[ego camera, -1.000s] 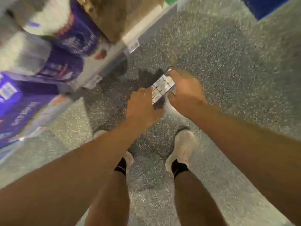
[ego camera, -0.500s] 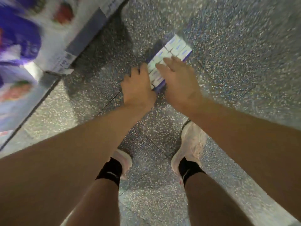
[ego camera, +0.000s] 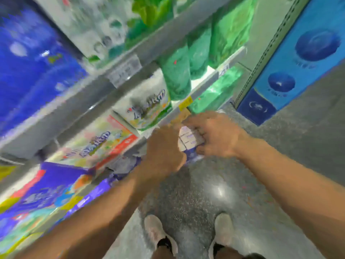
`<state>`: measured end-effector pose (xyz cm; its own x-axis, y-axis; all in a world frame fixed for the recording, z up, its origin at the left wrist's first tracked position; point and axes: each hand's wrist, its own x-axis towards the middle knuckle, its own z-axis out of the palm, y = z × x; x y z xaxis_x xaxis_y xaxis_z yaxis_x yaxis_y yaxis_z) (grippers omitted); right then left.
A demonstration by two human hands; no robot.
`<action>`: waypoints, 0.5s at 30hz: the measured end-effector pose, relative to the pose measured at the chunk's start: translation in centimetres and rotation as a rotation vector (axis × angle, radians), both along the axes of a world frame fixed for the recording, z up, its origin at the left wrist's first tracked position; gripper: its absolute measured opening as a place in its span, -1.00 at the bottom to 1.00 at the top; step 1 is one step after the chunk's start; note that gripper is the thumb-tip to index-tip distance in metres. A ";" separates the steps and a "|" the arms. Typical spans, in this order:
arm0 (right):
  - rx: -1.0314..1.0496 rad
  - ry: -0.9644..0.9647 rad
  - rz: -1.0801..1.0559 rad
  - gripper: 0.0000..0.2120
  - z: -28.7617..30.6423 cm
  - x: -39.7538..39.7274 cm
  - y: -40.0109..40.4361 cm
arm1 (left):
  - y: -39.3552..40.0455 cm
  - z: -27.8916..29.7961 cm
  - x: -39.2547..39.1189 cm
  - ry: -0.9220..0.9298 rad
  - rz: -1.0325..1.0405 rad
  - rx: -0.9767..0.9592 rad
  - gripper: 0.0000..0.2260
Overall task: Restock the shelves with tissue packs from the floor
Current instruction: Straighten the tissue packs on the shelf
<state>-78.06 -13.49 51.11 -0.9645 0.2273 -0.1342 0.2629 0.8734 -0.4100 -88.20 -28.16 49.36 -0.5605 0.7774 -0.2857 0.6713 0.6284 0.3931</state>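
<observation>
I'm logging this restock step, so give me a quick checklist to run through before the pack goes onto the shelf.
1. Both hands on the white-and-purple tissue pack: ok, left hand and right hand grip it.
2. Pack off the speckled grey floor: ok.
3. Free slot on the grey metal shelf: cannot tell, blurred.
4. Green plastic-wrapped packs clear of the path: cannot tell.
5. Grip firmness: cannot tell.

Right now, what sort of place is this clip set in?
Most likely a shop aisle. Metal shelves carry price labels on their edges and are stocked with bagged green packs. Both hands, left hand and right hand, hold a tissue pack above a speckled floor.
</observation>
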 end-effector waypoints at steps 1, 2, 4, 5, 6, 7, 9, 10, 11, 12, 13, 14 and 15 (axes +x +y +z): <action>0.053 0.035 0.037 -0.33 4.5 -0.5 0.2 | -0.5 4.7 -0.5 0.056 -0.006 0.076 -0.33; 0.101 0.076 0.075 -0.32 9.0 -0.9 0.1 | -1.4 9.5 -0.6 0.073 -0.008 0.167 -0.33; 0.203 0.184 0.166 -0.32 16.4 -1.7 -0.8 | -3.5 17.0 -0.7 0.164 0.011 0.347 -0.37; 0.257 0.239 0.214 -0.31 19.7 -2.0 -1.6 | -4.9 20.7 -0.6 0.227 0.017 0.380 -0.39; 0.302 0.288 0.260 -0.29 22.5 -2.3 -2.5 | -6.2 24.1 -0.6 0.273 0.032 0.357 -0.40; 0.327 0.335 0.300 -0.28 25.3 -2.5 -3.6 | -7.6 27.6 -0.4 0.314 0.048 0.299 -0.38; 0.337 0.461 0.378 -0.30 30.1 -2.8 -6.3 | -11.3 33.4 0.0 0.345 0.086 0.273 -0.32; 0.346 0.533 0.431 -0.31 32.2 -3.1 -7.6 | -13.5 35.9 0.2 0.359 0.118 0.308 -0.30; 0.360 0.589 0.482 -0.31 34.1 -3.4 -9.0 | -15.7 38.1 0.5 0.385 0.161 0.326 -0.27; 0.372 0.638 0.528 -0.31 35.9 -3.7 -10.4 | -17.9 39.9 0.6 0.418 0.199 0.327 -0.23; 0.380 0.691 0.569 -0.31 37.4 -4.2 -11.7 | -19.9 41.8 0.8 0.464 0.223 0.331 -0.21; 0.388 0.746 0.600 -0.31 38.7 -4.8 -13.1 | -22.0 43.3 0.8 0.499 0.252 0.336 -0.20; 0.404 0.795 0.613 -0.29 40.0 -5.3 -14.6 | -24.1 44.7 0.7 0.525 0.277 0.345 -0.20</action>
<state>-83.38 -28.11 91.07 -0.7069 -0.4364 0.5566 -0.4788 0.8745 0.0775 -87.47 -52.29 94.10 -0.7485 0.5827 0.3164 0.6598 0.7018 0.2685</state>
